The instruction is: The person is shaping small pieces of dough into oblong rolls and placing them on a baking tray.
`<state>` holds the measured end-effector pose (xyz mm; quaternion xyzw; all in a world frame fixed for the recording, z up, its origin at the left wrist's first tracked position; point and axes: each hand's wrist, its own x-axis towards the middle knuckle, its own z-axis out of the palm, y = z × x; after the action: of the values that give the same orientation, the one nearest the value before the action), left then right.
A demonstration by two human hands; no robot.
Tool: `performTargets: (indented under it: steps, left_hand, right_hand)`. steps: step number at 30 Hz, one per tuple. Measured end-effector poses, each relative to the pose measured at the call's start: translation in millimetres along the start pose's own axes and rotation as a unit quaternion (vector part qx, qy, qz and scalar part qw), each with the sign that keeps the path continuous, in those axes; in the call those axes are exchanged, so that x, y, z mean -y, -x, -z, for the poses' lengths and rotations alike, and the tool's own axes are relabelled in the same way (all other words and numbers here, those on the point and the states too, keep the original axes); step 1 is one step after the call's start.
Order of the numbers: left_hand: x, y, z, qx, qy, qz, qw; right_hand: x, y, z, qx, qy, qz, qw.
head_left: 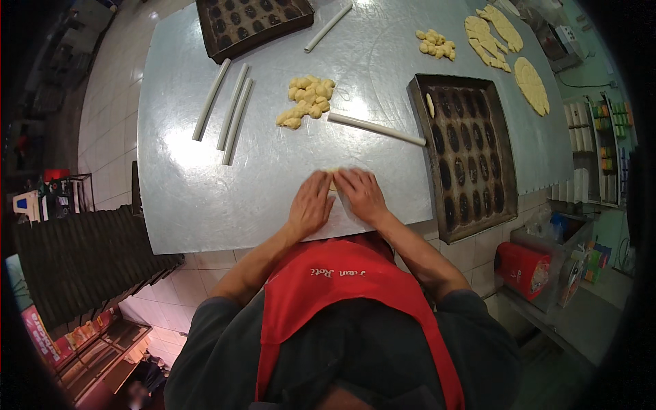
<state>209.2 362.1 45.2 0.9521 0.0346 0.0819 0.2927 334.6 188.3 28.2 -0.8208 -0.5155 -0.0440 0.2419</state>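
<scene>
Close to the table's near edge, my left hand [312, 203] and my right hand [363, 196] lie side by side over a small piece of pale dough [334, 180]. The fingers of both hands stretch forward, with the fingertips pressing on it. Much of that piece is hidden under them. Beyond my hands sits a cluster of yellow dough balls [311, 99]. A pale rolling stick [376, 129] lies between this cluster and the baking tray [502, 123] on the right. One strip of shaped dough [430, 106] rests in that tray's far left corner.
Several pale sticks [232, 113] lie on the metal table [273, 198] at the left, and another stick [329, 27] farther back. A second moulded tray [222, 51] stands at the far left. More dough balls [436, 45] and flattened dough sheets [531, 86] are at the far right.
</scene>
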Motion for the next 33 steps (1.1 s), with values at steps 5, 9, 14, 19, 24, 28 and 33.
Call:
performTargets:
  steps: [5, 9, 14, 19, 24, 28, 33]
  left_hand:
    - [-8.9, 8.8, 17.1, -0.007, -0.016, -0.052, 0.998]
    - [37.9, -18.3, 20.2, -0.069, 0.085, 0.079, 0.991]
    - [99.5, -52.9, 45.3, -0.208, -0.062, 0.179, 0.960]
    - [86.9, -153.4, 29.7, -0.161, -0.049, 0.294, 0.941]
    - [112.7, -155.0, 23.5, -0.200, 0.108, 0.270, 0.936]
    - [97.4, -104.5, 61.8, 0.018, 0.135, 0.256, 0.957]
    - [71.7, 8.6, 121.4, 0.117, 0.083, 0.374, 0.916]
  right_hand:
    - [7.4, -58.2, 13.0, 0.223, 0.029, -0.082, 0.971]
    - [15.9, -107.3, -36.8, -0.031, -0.098, -0.123, 0.987]
    - [70.1, -34.3, -36.0, 0.065, 0.033, -0.088, 0.993]
    - [34.6, -103.1, -28.8, -0.005, 0.048, -0.098, 0.994]
    - [52.3, -58.9, 3.8, -0.011, -0.108, -0.078, 0.991]
    - [16.0, 3.0, 18.0, 0.034, -0.104, -0.166, 0.980]
    - [-42.5, -49.0, 56.0, -0.077, -0.118, -0.192, 0.971]
